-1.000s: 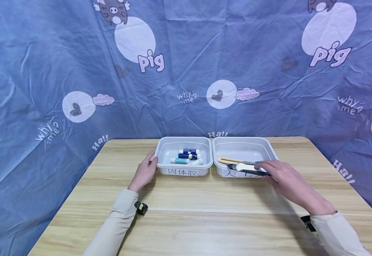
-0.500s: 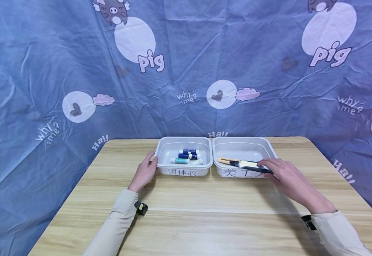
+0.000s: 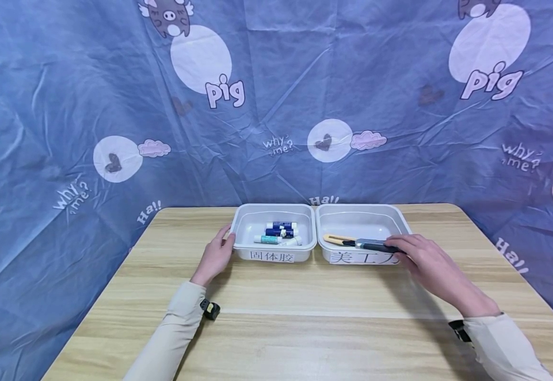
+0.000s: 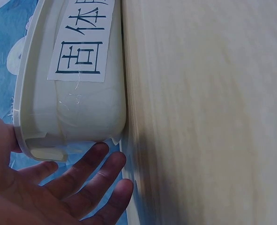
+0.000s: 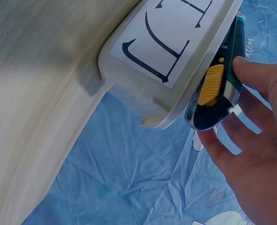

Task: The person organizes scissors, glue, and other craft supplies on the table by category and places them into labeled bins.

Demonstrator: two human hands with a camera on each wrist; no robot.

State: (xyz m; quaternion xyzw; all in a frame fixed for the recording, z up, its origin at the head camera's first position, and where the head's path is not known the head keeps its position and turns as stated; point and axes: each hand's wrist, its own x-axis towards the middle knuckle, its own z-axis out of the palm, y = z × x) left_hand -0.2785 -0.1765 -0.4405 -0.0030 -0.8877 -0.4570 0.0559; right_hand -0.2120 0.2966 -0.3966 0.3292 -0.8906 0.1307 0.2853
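My right hand [image 3: 431, 267] pinches a utility knife [image 5: 220, 79] between thumb and fingers. Dark green and black, it has a yellow slider and a silvery end. In the head view it lies across the front rim of the right white bin [image 3: 321, 217], whose paper label [image 3: 357, 258] bears Chinese characters. Inside that bin, an orange-yellow utility knife [image 3: 335, 239] is partly covered. My left hand [image 3: 216, 259] rests at the outer side of the left white bin [image 4: 40, 103], fingers extended and spread by its end wall. Several glue sticks [image 3: 281, 232] lie in the left bin.
Both bins stand side by side along the far edge of the wooden table [image 3: 276, 328]. A blue patterned cloth [image 3: 276, 106] hangs right behind them. The left bin carries a paper label [image 4: 82, 42] on its front.
The knife in my right hand has turned, its white-looking face giving way to a grey one. It has shifted slightly up and right. My left hand and both bins stay put.
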